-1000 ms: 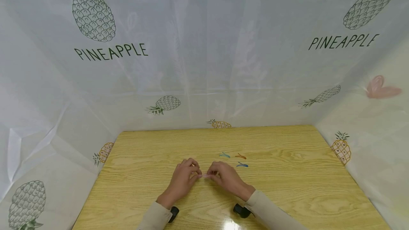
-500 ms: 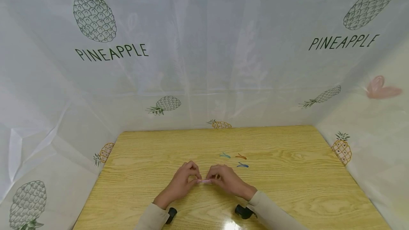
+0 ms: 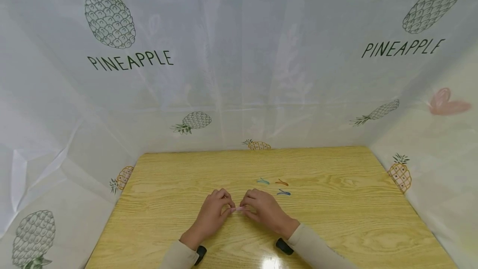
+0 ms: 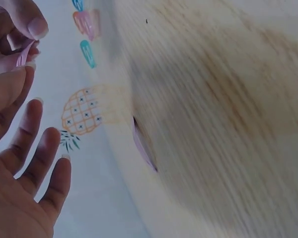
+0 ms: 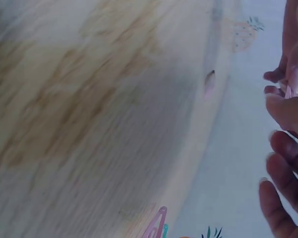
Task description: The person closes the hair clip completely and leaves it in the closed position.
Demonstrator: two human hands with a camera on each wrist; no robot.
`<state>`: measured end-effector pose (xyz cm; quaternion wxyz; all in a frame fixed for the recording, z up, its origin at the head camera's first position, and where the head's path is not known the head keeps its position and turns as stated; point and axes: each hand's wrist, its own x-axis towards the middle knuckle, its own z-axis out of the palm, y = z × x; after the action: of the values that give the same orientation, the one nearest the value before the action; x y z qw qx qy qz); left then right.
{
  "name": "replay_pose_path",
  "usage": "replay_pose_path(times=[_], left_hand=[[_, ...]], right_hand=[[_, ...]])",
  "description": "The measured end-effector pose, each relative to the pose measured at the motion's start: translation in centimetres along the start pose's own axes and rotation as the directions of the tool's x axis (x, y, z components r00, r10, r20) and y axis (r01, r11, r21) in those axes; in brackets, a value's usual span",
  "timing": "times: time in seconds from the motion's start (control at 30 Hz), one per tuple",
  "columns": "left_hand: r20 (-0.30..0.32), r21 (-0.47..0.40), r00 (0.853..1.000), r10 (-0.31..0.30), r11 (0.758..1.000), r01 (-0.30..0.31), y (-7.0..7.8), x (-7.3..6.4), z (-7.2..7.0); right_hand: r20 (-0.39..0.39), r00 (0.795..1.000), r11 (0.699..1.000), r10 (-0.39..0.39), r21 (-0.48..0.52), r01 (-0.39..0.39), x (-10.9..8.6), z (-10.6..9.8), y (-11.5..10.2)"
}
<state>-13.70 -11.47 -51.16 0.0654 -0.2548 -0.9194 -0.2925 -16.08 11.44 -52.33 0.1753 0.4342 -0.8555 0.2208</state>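
Between the two hands, low over the table, is a small pink snap hair clip (image 3: 239, 209). My left hand (image 3: 212, 215) pinches its left end with thumb and index finger, and my right hand (image 3: 266, 211) pinches the other end. Only a thin strip of the clip shows between the fingertips; the left wrist view catches its pink edge (image 4: 24, 55). Behind the right hand lie three more snap clips with their arms spread: a light blue clip (image 3: 263, 181), an orange clip (image 3: 281, 182) and a dark blue clip (image 3: 284, 192).
The wood-grain table (image 3: 168, 173) is backed by a white pineapple-print cloth (image 3: 239, 74), which rises at the back and sides. Black wrist cameras (image 3: 284, 246) sit under both cuffs. A thin pinkish sliver (image 4: 145, 146) shows on the tabletop in the left wrist view.
Half a second ago the clip was slightly nearer the body and showed more of its pink face. Now it appears thinner, and the hands are slightly farther forward. The three other clips have stayed put.
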Motion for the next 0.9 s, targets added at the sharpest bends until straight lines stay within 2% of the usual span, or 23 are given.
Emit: replay_pose_path(times=[0.13, 0.27, 0.43, 0.53, 0.6, 0.73, 0.9], left_hand=[[-0.010, -0.024, 1.000, 0.001, 1.000, -0.001, 0.0, -0.2, 0.1], [-0.015, -0.049, 1.000, 0.009, 0.999, -0.010, -0.1, -0.4, 0.2], [-0.009, -0.044, 1.000, -0.004, 0.999, 0.004, -0.3, -0.7, 0.4], [-0.012, 0.022, 1.000, -0.007, 1.000, 0.007, -0.3, -0.9, 0.4], [-0.024, 0.095, 1.000, 0.014, 0.995, -0.012, -0.3, -1.0, 0.5], [-0.047, 0.226, 0.996, 0.073, 0.972, -0.060, -0.4, -1.3, 0.4], [-0.055, 0.300, 0.993, 0.109, 0.950, -0.088, -0.8, -1.7, 0.3]], right_hand=[[-0.046, 0.995, 0.993, -0.088, -0.083, 0.084, 0.0, 0.3, 0.2], [-0.066, 0.981, 0.972, -0.183, -0.165, 0.170, 0.2, 0.5, 0.4], [-0.067, 0.967, 0.944, -0.245, -0.243, 0.223, 0.3, 0.8, 0.6], [-0.059, 0.967, 0.941, -0.247, -0.254, 0.225, 0.2, 1.0, 0.6], [-0.054, 0.970, 0.944, -0.237, -0.248, 0.217, 0.2, 1.1, 0.6], [-0.043, 0.979, 0.955, -0.202, -0.232, 0.187, 0.2, 1.4, 0.5], [-0.026, 0.985, 0.967, -0.172, -0.196, 0.164, 0.5, 1.6, 0.1]])
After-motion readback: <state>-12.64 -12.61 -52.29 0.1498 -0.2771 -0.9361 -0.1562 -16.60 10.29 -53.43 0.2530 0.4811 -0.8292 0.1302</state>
